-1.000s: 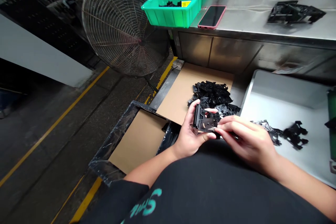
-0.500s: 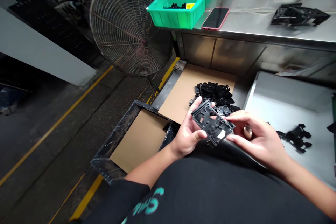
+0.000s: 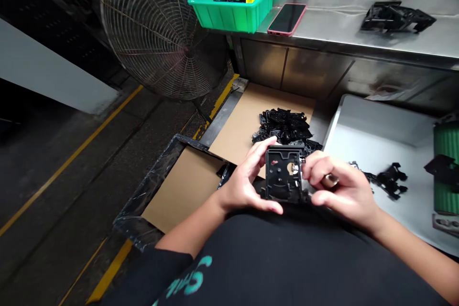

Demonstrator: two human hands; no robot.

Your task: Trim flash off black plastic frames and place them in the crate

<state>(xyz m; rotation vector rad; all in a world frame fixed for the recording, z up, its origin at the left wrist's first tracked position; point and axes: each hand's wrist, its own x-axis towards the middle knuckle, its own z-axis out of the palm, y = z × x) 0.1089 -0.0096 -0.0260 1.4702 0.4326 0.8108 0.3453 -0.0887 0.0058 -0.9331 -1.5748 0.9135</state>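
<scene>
A squarish black plastic housing, with holes and raised ribs, is held up in front of my body. My left hand grips its left side, the thumb along the near edge and the fingers behind. At the right edge, my right hand has its fingers curled and its thumb close against the part. A silvery band shows on the right fingers. Just beyond the hands lies a heap of similar black plastic parts on a cardboard sheet.
A grey bin with black parts stands at the right, a green ribbed object at its far side. A green basket, phone and black assembly rest on the metal shelf. A fan stands left of a cardboard-lined box.
The black housing has turned from a slanted pose to nearly square-on to me. My right fingers have curled in more at its edge. The view has shifted slightly.
</scene>
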